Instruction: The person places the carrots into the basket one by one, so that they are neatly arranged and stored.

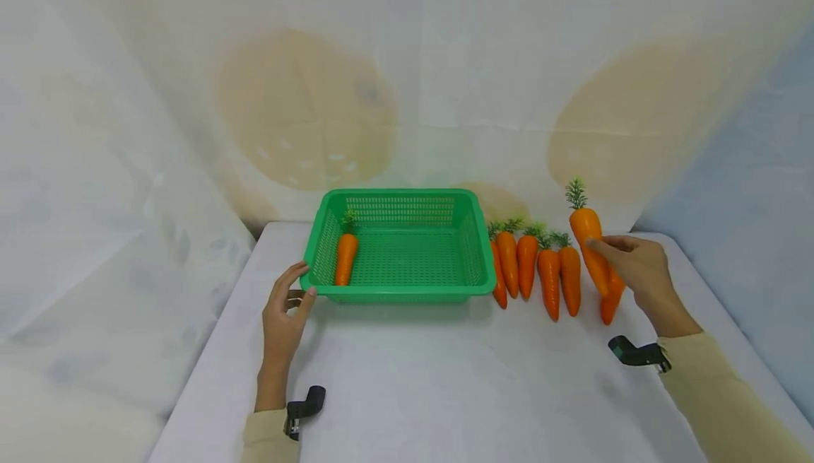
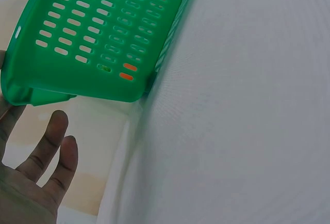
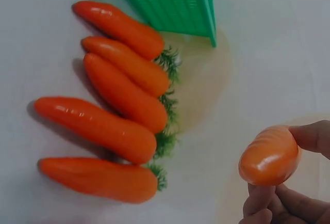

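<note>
Carrot held up off the desk in the right hand, leafy green top upward and pointed end down, out past the right end of the row; the grip is a pinch with thumb and fingertips around the middle of its body, and in the right wrist view the glossy orange skin shines between those fingers. It looks like a moulded toy, so probably light, stiff and a bit slippery where it tapers; the thick middle, where it is grasped now, seems the surest place to hold, while the frilly top looks too flimsy to pull on. Below it five more carrots lie side by side on the desk, tops away from the person, just right of the green basket. One carrot already lies in the basket along its left wall. The left hand rests at the basket's near left corner, fingers fairly straight against the rim, holding nothing. A pale patterned cloth hangs behind
</note>
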`<state>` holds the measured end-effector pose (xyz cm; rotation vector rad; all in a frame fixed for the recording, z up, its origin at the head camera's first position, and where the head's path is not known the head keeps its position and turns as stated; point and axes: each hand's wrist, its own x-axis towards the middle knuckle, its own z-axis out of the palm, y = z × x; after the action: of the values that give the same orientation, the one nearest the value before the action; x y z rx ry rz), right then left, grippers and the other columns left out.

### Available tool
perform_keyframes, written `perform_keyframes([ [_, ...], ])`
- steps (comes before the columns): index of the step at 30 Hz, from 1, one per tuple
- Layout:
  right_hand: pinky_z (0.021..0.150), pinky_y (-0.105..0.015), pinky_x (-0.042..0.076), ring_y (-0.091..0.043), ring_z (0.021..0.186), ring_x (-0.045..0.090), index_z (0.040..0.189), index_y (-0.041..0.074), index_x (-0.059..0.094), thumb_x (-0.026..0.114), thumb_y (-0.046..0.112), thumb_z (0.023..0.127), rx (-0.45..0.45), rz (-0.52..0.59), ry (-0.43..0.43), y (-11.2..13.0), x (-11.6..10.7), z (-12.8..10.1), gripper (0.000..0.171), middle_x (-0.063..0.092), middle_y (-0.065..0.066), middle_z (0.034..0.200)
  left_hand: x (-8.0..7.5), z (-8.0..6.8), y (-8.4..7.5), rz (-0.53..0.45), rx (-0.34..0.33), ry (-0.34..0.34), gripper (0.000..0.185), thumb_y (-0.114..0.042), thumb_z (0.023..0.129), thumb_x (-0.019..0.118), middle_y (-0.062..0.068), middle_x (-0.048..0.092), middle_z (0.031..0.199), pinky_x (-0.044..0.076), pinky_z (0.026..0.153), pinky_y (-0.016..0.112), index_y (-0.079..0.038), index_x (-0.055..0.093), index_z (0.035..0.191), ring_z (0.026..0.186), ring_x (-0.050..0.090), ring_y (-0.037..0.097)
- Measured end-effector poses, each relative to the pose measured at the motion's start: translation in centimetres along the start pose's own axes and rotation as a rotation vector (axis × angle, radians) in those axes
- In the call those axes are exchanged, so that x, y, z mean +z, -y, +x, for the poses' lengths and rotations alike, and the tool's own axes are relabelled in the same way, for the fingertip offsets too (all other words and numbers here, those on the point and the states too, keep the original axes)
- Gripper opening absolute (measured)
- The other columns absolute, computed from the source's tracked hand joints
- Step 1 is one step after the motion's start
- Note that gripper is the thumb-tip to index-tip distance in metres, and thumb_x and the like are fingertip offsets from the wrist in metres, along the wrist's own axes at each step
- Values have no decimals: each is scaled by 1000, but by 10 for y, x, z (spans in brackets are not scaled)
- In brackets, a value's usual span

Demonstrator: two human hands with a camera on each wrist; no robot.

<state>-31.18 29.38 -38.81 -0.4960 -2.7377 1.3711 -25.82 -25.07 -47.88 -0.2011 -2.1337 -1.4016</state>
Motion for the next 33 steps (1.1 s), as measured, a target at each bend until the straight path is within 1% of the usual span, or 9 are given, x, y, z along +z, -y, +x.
perform_keyframes([
  [5, 103, -65, 36, -48, 127, 42, 141, -8, 50, 57, 62, 93, -36, 12, 29, 12, 8, -1, 85, 49, -32, 139, 0, 0, 0, 1, 4, -2, 41, -5, 96, 66, 13, 52, 145, 50, 75, 24, -1, 58, 136, 88, 61, 25],
  [8, 102, -63, 37, -47, 125, 43, 141, -7, 51, 57, 63, 92, -64, 7, 52, 19, 13, -1, 85, 50, -31, 138, 0, 0, -1, -4, 9, -2, 41, -5, 96, 66, 14, 52, 145, 50, 75, 24, 0, 58, 136, 87, 62, 23],
  [12, 98, -59, 40, -43, 121, 46, 140, -4, 54, 58, 64, 91, -64, 11, 76, 27, 21, 0, 84, 52, -28, 136, 0, 0, -1, -13, 12, -1, 41, -4, 96, 66, 15, 52, 144, 49, 75, 22, 1, 58, 136, 87, 61, 21],
  [17, 104, -61, 35, -42, 124, 45, 137, -2, 57, 61, 65, 90, -78, 31, 123, 38, 31, 2, 82, 51, -25, 140, 0, 1, -2, -7, 8, 0, 40, -5, 96, 66, 15, 53, 144, 48, 75, 18, 2, 58, 135, 87, 61, 19],
  [21, 105, -61, 36, -43, 126, 44, 136, -4, 57, 62, 63, 90, -105, 55, 172, 45, 40, 1, 82, 49, -26, 142, 1, 0, 0, 4, 8, -1, 41, -5, 96, 66, 14, 53, 144, 48, 75, 17, 2, 58, 135, 87, 62, 20],
  [24, 106, -59, 37, -42, 128, 43, 137, -4, 56, 63, 63, 89, -106, 67, 203, 51, 46, -1, 83, 48, -26, 144, 3, 0, 11, 11, 6, -7, 41, -6, 96, 67, 12, 52, 145, 49, 74, 19, -1, 58, 136, 87, 62, 21],
  [28, 107, -59, 35, -42, 129, 42, 139, -2, 54, 64, 65, 88, -85, 73, 230, 60, 54, -3, 85, 44, -24, 147, 5, -1, 29, 14, -11, -11, 43, -9, 96, 68, 3, 52, 146, 51, 75, 25, -9, 59, 138, 87, 62, 20],
  [31, 107, -58, 35, -41, 129, 42, 140, -1, 54, 64, 64, 88, -80, 76, 247, 66, 60, -4, 83, 43, -23, 149, 4, -1, 34, 10, -28, -5, 44, -12, 96, 68, -2, 51, 147, 51, 76, 25, -15, 59, 139, 89, 62, 19],
  [33, 107, -56, 36, -40, 129, 43, 140, -1, 55, 65, 62, 89, -83, 89, 264, 70, 64, -4, 81, 43, -22, 149, 4, 0, 33, 7, -28, -3, 43, -14, 97, 68, -3, 51, 147, 50, 76, 24, -16, 59, 139, 89, 62, 19],
])
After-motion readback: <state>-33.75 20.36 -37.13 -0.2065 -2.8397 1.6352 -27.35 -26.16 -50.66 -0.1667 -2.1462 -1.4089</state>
